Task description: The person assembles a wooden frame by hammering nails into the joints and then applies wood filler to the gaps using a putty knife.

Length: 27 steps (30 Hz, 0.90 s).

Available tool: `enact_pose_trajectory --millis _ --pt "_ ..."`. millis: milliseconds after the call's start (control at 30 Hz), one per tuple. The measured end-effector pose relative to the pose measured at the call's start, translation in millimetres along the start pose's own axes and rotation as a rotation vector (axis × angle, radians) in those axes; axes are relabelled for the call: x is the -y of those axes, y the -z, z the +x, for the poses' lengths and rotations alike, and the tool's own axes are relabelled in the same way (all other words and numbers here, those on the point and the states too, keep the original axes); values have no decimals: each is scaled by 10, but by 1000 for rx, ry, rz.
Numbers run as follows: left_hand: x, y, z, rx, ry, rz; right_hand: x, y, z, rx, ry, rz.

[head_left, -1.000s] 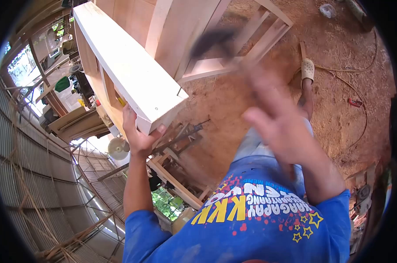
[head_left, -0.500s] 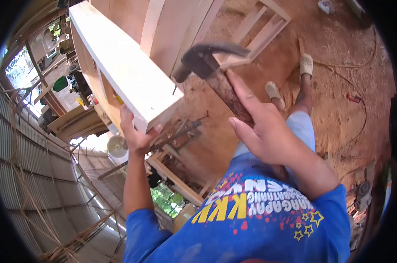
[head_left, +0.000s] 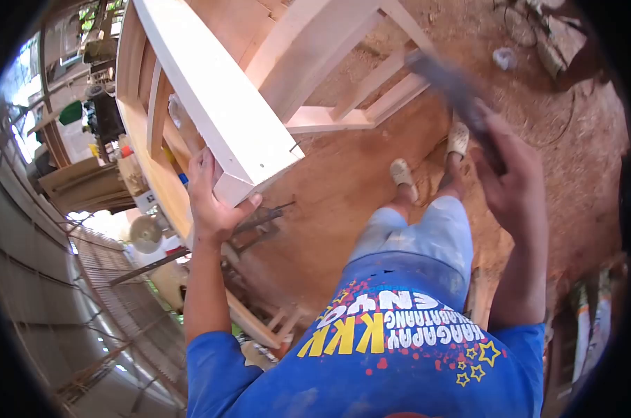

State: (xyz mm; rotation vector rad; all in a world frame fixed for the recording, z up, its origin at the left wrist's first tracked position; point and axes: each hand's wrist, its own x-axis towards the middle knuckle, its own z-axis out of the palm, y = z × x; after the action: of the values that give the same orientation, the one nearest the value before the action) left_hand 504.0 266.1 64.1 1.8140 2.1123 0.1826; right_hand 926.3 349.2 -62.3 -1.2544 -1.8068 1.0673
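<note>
My right hand (head_left: 516, 174) is closed round the handle of a hammer (head_left: 449, 82), held up to the right of the wooden frame and blurred by motion. A nail (head_left: 296, 148) stands partly out of the pale top face of the wooden frame (head_left: 214, 90), close to its near end. My left hand (head_left: 214, 205) grips the frame's near corner, with the fingers along its left side and the thumb at the end face. Nail and hammer are well apart.
Another wooden frame (head_left: 371, 115) is on the dirt floor (head_left: 343, 188) beyond. My feet in light clogs (head_left: 403, 177) stand on that floor. A round fan (head_left: 147, 233) and stacked boards (head_left: 85, 184) are at left; a corrugated wall (head_left: 22, 279) rises beside them.
The hammer has swung away from above the nail, up and to the right, with my right hand. My left hand keeps its grip on the frame corner. The view has shifted slightly.
</note>
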Motion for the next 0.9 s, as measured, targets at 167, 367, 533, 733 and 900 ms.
enact_pose_trajectory --millis 167,367,533,733,900 --pt "-30 46 -9 -67 -36 38 599 -206 762 269 218 -372" --pt "-86 106 3 -133 -53 29 760 -578 1165 270 452 -576" --pt "100 99 18 -274 -146 -264 729 -616 1230 327 548 -554" --pt "-284 247 491 -457 -359 -89 862 -501 1456 392 668 -606" --pt "-1033 131 1206 53 -472 330 934 -502 1881 462 786 -598"
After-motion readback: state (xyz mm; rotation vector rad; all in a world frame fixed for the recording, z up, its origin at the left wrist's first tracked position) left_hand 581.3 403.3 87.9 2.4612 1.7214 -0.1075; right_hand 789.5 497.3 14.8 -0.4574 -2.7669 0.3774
